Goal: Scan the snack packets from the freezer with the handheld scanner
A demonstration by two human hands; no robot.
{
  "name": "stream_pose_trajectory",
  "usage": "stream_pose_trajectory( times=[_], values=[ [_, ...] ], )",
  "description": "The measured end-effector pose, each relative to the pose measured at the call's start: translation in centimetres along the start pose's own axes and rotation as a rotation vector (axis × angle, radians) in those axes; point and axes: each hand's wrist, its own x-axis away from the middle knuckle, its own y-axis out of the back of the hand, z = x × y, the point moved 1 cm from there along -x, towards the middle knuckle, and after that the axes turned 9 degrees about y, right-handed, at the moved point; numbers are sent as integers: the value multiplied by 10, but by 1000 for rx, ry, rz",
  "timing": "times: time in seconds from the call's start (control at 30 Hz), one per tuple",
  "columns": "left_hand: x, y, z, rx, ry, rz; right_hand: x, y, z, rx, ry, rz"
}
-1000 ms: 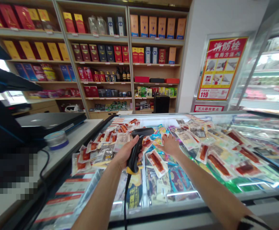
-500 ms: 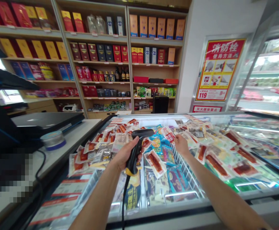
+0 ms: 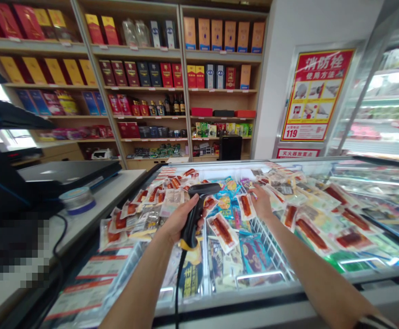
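Note:
A black barcode scanner (image 3: pixel 193 219) with yellow at the base of its grip is in my left hand (image 3: pixel 178 219), fingers wrapped around the handle. Its cable hangs down toward me. My right hand (image 3: pixel 263 203) is open, its fingers stretched out just beside a clear packet of red-brown sausage (image 3: pixel 246 206). Whether a fingertip touches that packet's edge is hard to see. Another sausage packet (image 3: pixel 223 232) lies nearer to me, right of the scanner. Both packets rest above the glass-topped freezer (image 3: pixel 220 292).
Several sausage packets lie in groups left (image 3: pixel 120 221) and right (image 3: pixel 311 233). Wire baskets (image 3: pixel 271 240) under the glass hold bagged goods (image 3: pixel 255 252). A counter at left bears a round tub (image 3: pixel 78 201) and a dark flat device (image 3: pixel 69 176). Shelves (image 3: pixel 137 87) of boxes stand behind.
My right hand moved right, held a packet by its edge with the red-and-white label showing, then let go. That packet now shows its sausage side. My left hand kept the scanner in place.

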Motion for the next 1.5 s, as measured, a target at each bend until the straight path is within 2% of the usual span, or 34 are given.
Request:
stream_pose_trajectory(
  times=[0.1,0.27,0.33,0.4,0.53,0.6,0.8,1.0,1.17,1.33,1.5],
  values=[
    [0,0,0,-2,2,2,-4,9,0,92,-70,29],
    [-1,1,2,-19,14,12,7,20,23,280,-153,469],
    [-1,-1,3,-32,19,10,13,16,32,307,-160,535],
    [-1,-4,5,-40,13,10,16,8,38,272,-135,489],
    [-1,-9,7,-67,-4,8,14,-2,38,113,-66,231],
    [-1,-10,6,-88,-14,-5,12,-3,37,64,-50,177],
    [1,-10,4,-113,-63,-47,11,1,42,51,-4,153],
    [0,-12,6,-140,-52,-2,10,2,41,83,5,111],
    [0,-6,5,-224,-27,23,9,3,38,126,23,99],
    [5,-3,-1,-194,-53,30,9,4,41,151,38,97],
    [6,-10,-1,-175,-66,114,10,5,43,183,42,115]
  ],
)
